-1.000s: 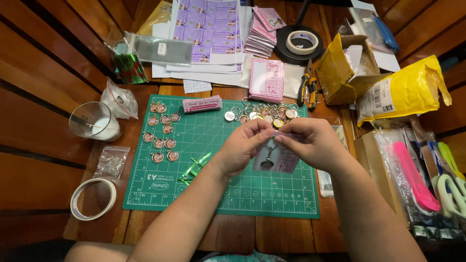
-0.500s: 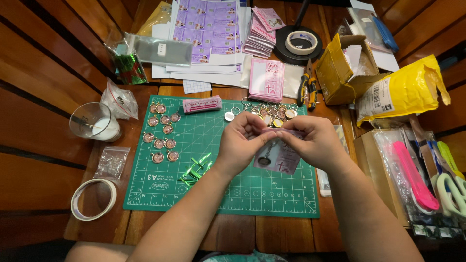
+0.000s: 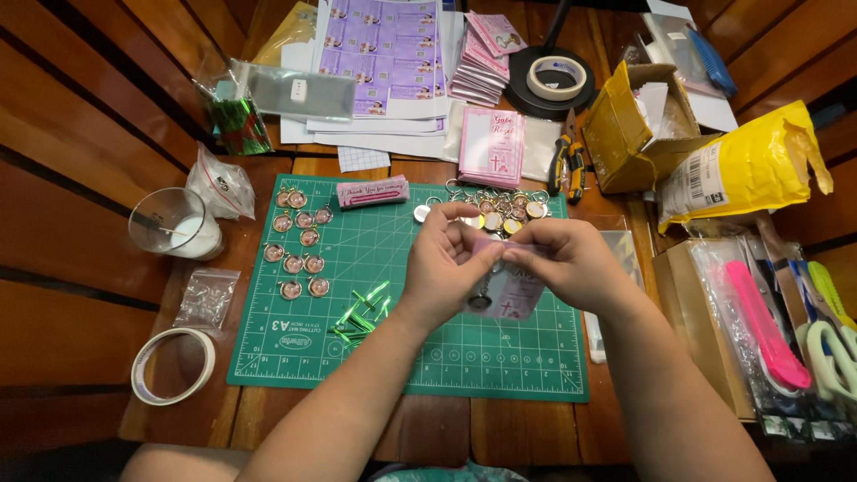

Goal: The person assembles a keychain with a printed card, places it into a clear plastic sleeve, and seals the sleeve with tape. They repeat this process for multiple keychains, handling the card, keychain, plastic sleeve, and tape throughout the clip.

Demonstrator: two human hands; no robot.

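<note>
Wooden slats back a crowded bench (image 3: 107,295), and over the green cutting mat (image 3: 402,357) both hands meet around one small packet. That packet (image 3: 513,295) is a clear sleeve with a pale pink card inside, held in the air just above the mat's middle, and a round keyring charm (image 3: 482,302) hangs at its lower left corner. The left hand (image 3: 446,263) has its grip pressed together on the sleeve's top edge, thumb against fingertips; the right hand (image 3: 571,263) pinches the same edge from the other side, so the two sets of fingertips nearly touch.

To do this well, I judge it best to keep the sleeve mouth taut between the two pinches and let the charm hang free, so the card lies flat and does not crease. Working low over the mat means a dropped charm stays close.

Just beyond the hands lies a cluster of loose keyring charms (image 3: 500,207), and to the left rows of finished round pieces (image 3: 299,245) with green twist ties (image 3: 361,312) near the left wrist. A stack of pink cards (image 3: 493,147) sits above the mat, pliers (image 3: 566,165) beside it.
</note>
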